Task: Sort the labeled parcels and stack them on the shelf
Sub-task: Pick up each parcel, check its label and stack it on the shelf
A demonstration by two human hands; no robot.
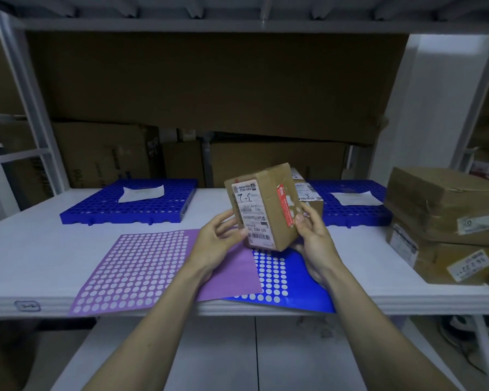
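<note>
Head view: both hands, left hand (pixel 219 239) and right hand (pixel 312 241), grip a tilted labeled parcel (pixel 263 207) above the white shelf (pixel 40 249), near the purple mat (pixel 141 266).

Purple perforated sheet (pixel 141 266) is lying flat at the front, overlapping the left edge of a blue perforated sheet (pixel 288 280) and overhanging the front edge a little. Two blue grid pallets are sitting further back, left pallet (pixel 110 210) and right pallet (pixel 353 210), each carrying a white paper slip. Large cardboard cartons (pixel 209 86) are standing behind. A shoe (pixel 463 331) is showing on the floor, lower right.
</note>
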